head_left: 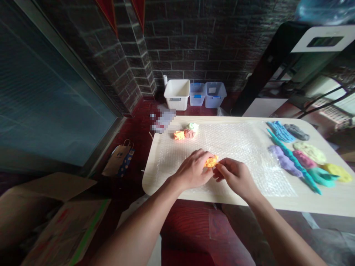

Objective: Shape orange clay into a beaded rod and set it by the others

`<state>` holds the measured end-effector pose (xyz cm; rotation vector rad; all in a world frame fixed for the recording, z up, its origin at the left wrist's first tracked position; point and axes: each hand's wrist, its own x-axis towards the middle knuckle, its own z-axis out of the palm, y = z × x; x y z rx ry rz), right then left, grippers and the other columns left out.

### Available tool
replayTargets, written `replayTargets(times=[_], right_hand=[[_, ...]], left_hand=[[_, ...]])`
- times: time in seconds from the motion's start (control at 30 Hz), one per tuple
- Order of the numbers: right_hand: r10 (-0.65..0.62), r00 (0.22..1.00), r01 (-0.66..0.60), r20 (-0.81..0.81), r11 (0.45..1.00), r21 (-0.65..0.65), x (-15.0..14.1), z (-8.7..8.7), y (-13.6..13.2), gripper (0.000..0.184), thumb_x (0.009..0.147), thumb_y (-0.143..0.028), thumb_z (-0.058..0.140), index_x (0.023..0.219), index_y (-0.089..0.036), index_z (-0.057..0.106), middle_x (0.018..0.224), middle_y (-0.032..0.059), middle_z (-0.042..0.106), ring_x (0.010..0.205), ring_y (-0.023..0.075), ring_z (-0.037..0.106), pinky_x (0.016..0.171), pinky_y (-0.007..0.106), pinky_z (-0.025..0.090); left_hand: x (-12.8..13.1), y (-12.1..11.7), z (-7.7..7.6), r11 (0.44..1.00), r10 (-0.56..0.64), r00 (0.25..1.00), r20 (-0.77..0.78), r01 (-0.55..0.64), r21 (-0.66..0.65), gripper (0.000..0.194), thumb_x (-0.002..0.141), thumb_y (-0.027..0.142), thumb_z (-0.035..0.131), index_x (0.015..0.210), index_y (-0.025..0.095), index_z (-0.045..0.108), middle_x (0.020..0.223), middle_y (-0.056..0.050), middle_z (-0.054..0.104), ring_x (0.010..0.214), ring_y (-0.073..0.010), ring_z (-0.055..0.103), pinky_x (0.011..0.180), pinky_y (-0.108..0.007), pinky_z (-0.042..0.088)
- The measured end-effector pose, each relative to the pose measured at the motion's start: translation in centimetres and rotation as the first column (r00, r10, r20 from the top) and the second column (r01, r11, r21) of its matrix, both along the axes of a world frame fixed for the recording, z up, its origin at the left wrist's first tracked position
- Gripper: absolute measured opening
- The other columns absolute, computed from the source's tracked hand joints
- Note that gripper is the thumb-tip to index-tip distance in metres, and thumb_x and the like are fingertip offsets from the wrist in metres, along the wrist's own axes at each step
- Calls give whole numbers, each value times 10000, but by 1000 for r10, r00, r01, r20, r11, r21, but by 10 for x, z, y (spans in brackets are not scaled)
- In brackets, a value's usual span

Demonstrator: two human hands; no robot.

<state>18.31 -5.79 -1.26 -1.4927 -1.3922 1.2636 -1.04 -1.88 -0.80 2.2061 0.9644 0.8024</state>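
Note:
Both my hands meet over a sheet of bubble wrap [235, 147] on a pale wooden table [318, 201]. My left hand [194, 168] and my right hand [235, 175] pinch a small orange lump of clay [211, 161] between their fingertips. Farther back on the sheet lie three small clay lumps: orange [179, 135], pink [189, 133] and pale green-white [192, 126].
Flattened clay pieces in blue [280, 131], grey [296, 132], purple [284, 160], pale green [310, 152], pink [304, 159], yellow [338, 172] and a long teal strip [294, 162] line the table's right side. Plastic bins [177, 94] stand by the brick wall. A cardboard box [50, 221] and paper bag [119, 160] sit on the floor, left.

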Motion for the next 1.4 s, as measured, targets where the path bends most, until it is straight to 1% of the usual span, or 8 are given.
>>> replayTargets(times=[0.13,0.4,0.6,0.77,0.97,1.13,1.3,1.4], right_hand=[[100,994,-100,-38,995,3,-2,5,-2,418,1016,-539,531,918,-158,674,786,88,749,610,188,715,567,316,580],[94,970,-99,-226,995,-10,-1,9,-2,379,968,-526,614,830,-173,642,652,16,634,573,158,629,518,276,490],[105,975,-112,-195,993,-23,-1,8,-3,386,973,-452,587,716,-169,636,647,24,629,542,129,556,520,276,422],[96,983,-100,-157,995,-15,-9,7,-4,390,962,-423,562,653,-186,586,576,-8,556,508,117,502,504,271,383],[30,980,-27,-195,999,20,-12,7,-5,349,896,-312,585,569,-193,564,506,-19,517,459,102,443,463,260,327],[-158,878,198,-452,979,44,3,13,-3,281,864,-209,584,586,-186,614,567,0,581,476,104,474,458,260,326],[-137,962,159,-236,984,77,7,10,0,263,932,-365,690,823,-150,795,726,63,714,562,125,552,524,281,421],[-91,981,109,-172,990,94,1,7,0,332,876,-475,775,951,-154,810,795,79,746,630,152,606,588,310,506]], left_hand=[[0,0,2,1000,-20,1000,23,20,7,243,903,176,599,1144,203,622,1118,-84,710,1048,-246,651,952,-391,514],[0,2,4,999,-52,995,87,52,-3,199,969,328,651,1133,217,670,1091,-57,759,1006,-230,667,917,-369,482],[3,4,5,994,-66,998,18,64,93,175,868,124,659,1018,204,704,952,-23,766,896,-208,649,899,-356,467],[4,2,7,991,-21,999,-31,25,129,97,828,147,678,905,198,709,861,-23,748,841,-215,636,831,-350,474],[4,-1,7,994,21,988,-156,-4,110,36,818,191,698,837,220,686,852,-19,734,874,-230,646,790,-348,478],[-4,12,-5,975,204,948,-243,-176,135,73,827,150,673,786,211,667,804,-36,696,844,-228,636,820,-368,487],[-10,21,-21,954,286,929,-236,-253,159,64,875,201,687,877,206,751,953,-84,668,989,-261,619,939,-415,494],[-7,20,-17,959,272,957,-102,-261,109,194,846,271,760,1024,196,772,1081,-108,658,1071,-277,620,1003,-440,487]])
